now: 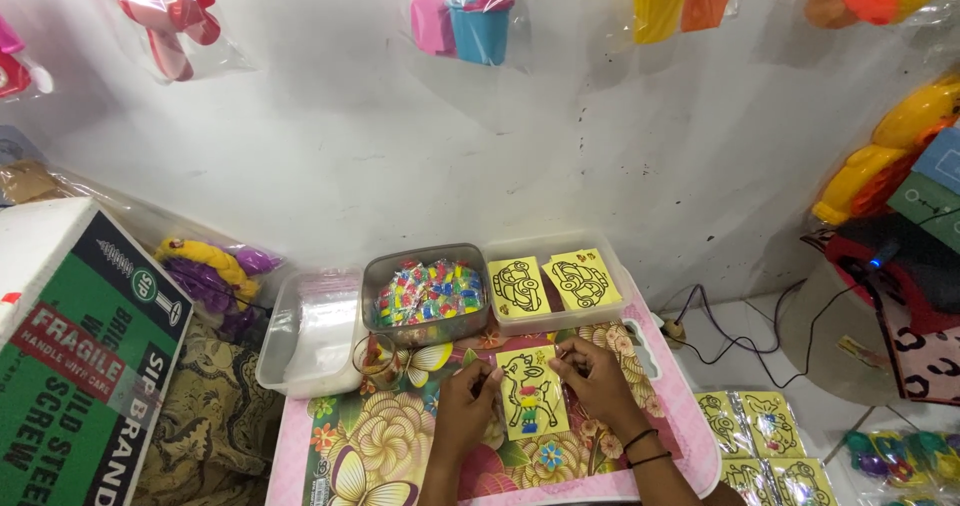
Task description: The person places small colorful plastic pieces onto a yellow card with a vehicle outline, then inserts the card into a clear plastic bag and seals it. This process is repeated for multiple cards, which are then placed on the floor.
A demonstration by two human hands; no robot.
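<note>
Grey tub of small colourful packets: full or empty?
Nearly full. The grey tub has no lid on, and colourful packets are heaped almost to its rim.

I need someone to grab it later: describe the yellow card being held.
On the flowered table mat, in front of the tub of colourful packets, both hands' fingers pinch one yellow card. It shows an animal, partly coloured; the tray's cards show cars.

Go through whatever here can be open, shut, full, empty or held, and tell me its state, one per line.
left hand: pinching the left edge of the yellow card
right hand: pinching its right edge
yellow card: flat on the floral tray, held by both hands
grey tub: lidless, full of small colourful packets
clear tub of cards: lidless, two yellow cards showing
clear tub of bags: lidless, holds clear bags
</note>
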